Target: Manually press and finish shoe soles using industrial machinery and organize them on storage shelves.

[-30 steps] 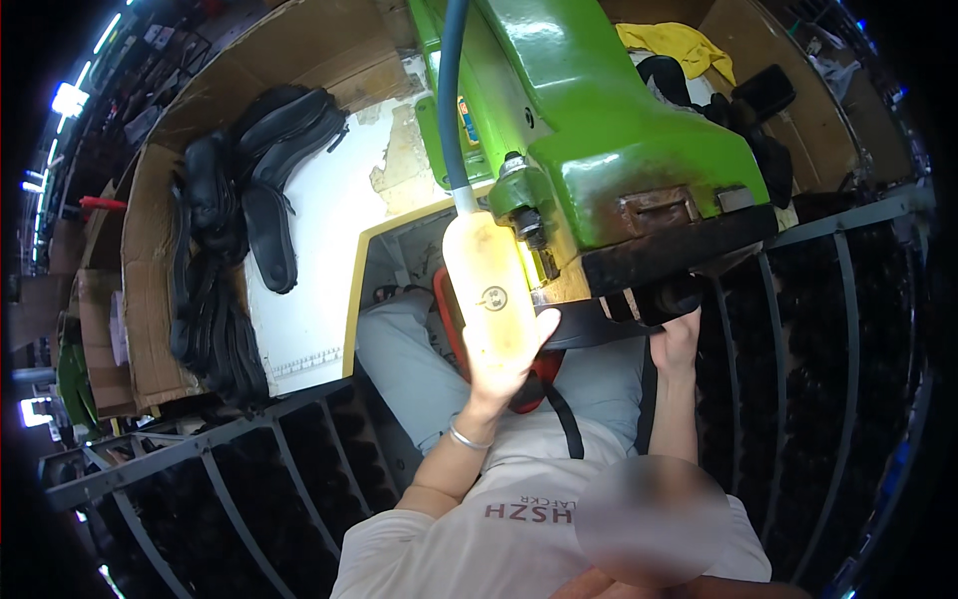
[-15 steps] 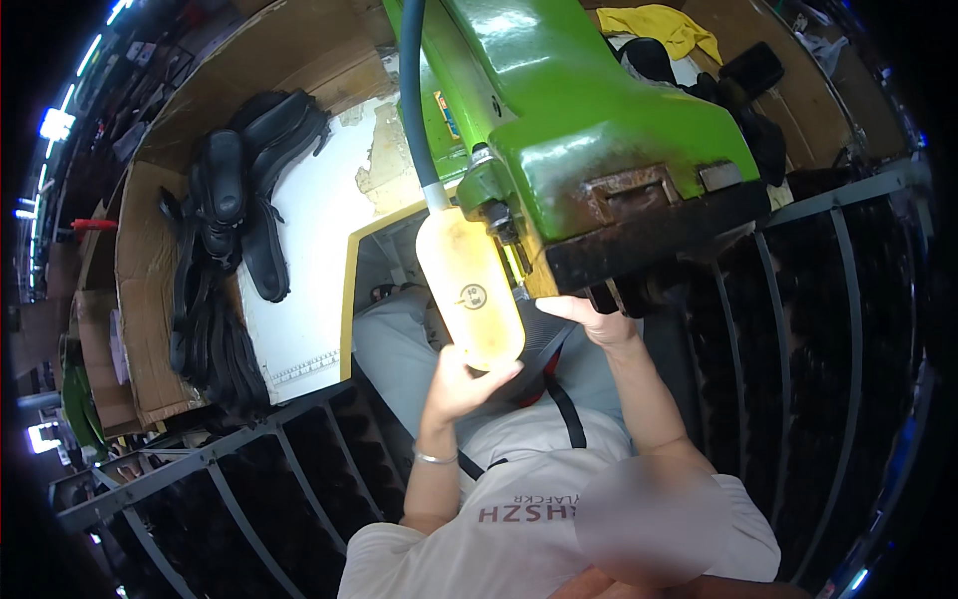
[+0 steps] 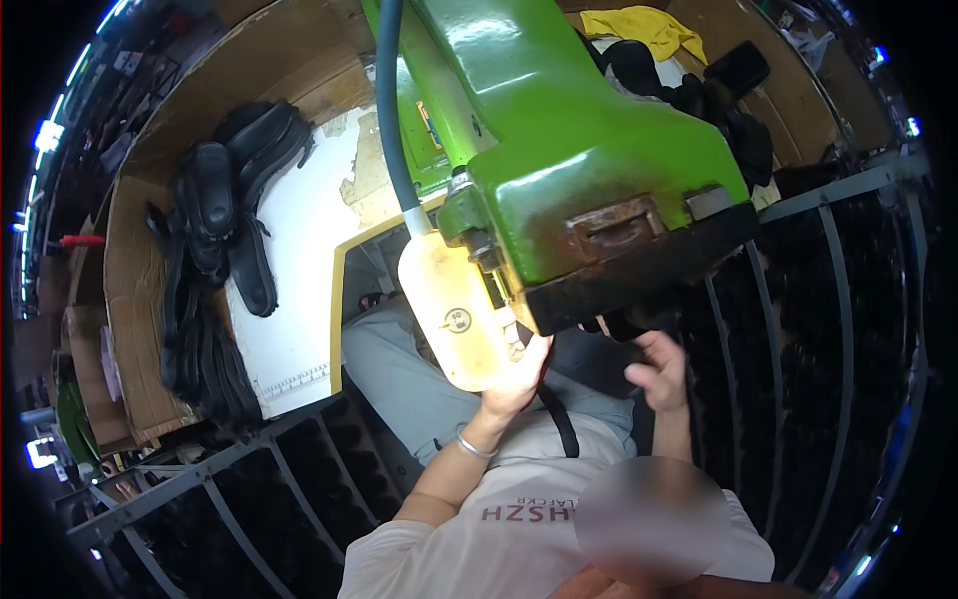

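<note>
A large green machine head (image 3: 599, 150) with a dark, worn end stands in front of me. Beside it on the left hangs a pale yellow lamp (image 3: 457, 314) on a blue-grey flexible neck. My left hand (image 3: 517, 377) is raised by the lamp's lower end and the machine's corner. Its fingers curl in partly behind the lamp, and what they hold, if anything, is hidden. Below the machine's dark end, my right hand (image 3: 661, 369) has its thumb and bent fingers apart, with nothing visible between them. The machine head hides the space under it.
Several black shoe soles (image 3: 215, 200) are heaped on the white table (image 3: 289, 270) at the left, within cardboard walls (image 3: 135, 299). A yellow cloth (image 3: 649, 30) and more black pieces (image 3: 738, 120) lie at the far right. Grey metal rails (image 3: 843, 195) run along both sides.
My left hand has moved right and up, round the lamp's lower end. My right hand has drawn away from the machine's corner, to the right and down. The whole view has shifted slightly.
</note>
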A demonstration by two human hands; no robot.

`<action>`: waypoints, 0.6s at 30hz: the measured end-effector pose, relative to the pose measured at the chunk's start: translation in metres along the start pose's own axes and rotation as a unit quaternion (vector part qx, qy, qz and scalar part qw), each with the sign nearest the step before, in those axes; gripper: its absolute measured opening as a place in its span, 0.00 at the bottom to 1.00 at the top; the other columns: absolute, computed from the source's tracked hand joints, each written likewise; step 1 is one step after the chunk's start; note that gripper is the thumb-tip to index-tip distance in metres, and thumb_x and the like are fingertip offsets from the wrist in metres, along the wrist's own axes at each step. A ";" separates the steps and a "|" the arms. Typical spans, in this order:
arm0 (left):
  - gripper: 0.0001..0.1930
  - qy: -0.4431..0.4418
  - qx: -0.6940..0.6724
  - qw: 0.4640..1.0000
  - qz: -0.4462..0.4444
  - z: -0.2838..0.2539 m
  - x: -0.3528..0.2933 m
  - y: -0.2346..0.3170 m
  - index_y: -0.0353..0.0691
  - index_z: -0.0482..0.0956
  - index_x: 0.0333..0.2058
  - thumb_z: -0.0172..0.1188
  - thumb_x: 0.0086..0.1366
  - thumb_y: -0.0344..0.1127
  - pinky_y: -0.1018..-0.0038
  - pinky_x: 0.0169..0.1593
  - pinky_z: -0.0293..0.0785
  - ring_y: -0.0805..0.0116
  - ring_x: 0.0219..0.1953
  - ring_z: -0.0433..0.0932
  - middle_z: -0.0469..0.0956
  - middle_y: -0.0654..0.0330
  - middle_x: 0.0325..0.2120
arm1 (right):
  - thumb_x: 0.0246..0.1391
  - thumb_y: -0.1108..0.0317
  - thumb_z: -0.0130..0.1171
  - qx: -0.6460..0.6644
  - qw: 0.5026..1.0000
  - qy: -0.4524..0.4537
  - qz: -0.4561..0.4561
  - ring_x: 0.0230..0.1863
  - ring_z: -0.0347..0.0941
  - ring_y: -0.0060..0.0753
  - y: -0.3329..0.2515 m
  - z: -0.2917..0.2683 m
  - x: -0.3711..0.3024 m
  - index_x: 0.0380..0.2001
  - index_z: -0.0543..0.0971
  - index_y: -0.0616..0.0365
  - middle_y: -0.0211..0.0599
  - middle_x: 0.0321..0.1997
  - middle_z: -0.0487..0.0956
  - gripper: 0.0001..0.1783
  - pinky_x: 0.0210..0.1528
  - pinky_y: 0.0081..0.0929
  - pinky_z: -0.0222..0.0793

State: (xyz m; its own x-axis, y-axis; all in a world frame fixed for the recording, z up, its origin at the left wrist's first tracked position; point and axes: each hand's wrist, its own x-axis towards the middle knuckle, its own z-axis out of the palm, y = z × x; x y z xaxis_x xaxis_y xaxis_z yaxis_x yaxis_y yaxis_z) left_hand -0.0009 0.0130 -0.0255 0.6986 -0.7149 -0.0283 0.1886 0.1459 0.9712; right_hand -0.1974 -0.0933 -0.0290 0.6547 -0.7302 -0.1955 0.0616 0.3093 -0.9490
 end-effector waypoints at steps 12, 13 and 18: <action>0.07 0.031 0.039 0.992 0.120 0.016 0.019 -0.005 0.32 0.76 0.35 0.61 0.56 0.21 0.84 0.23 0.66 0.83 0.20 0.69 0.78 0.66 0.28 | 0.42 0.72 0.61 0.064 0.993 0.083 -0.049 0.39 0.71 0.23 -0.002 -0.016 0.043 0.42 0.70 0.63 0.32 0.36 0.74 0.21 0.45 0.21 0.68; 0.02 -0.007 0.153 0.986 0.063 0.007 0.022 -0.003 0.31 0.77 0.29 0.59 0.57 0.24 0.80 0.25 0.68 0.80 0.20 0.69 0.77 0.65 0.23 | 0.42 0.71 0.63 0.079 0.991 0.098 -0.037 0.41 0.72 0.25 0.011 -0.013 0.031 0.43 0.69 0.64 0.34 0.38 0.75 0.23 0.47 0.23 0.67; 0.09 -0.016 0.148 0.981 0.127 0.001 0.029 0.013 0.33 0.74 0.21 0.59 0.58 0.30 0.82 0.20 0.56 0.84 0.16 0.58 0.67 0.68 0.12 | 0.43 0.71 0.63 0.096 0.994 0.049 0.019 0.42 0.72 0.26 0.039 -0.003 0.003 0.42 0.71 0.68 0.36 0.38 0.76 0.21 0.48 0.24 0.67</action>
State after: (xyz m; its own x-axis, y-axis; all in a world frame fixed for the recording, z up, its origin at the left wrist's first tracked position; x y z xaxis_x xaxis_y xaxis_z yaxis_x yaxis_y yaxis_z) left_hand 0.0208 -0.0065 -0.0133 0.6746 -0.7026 0.2266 -0.2012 0.1204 0.9721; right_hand -0.1953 -0.0848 -0.0669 0.5827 -0.7691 -0.2627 0.1875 0.4418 -0.8773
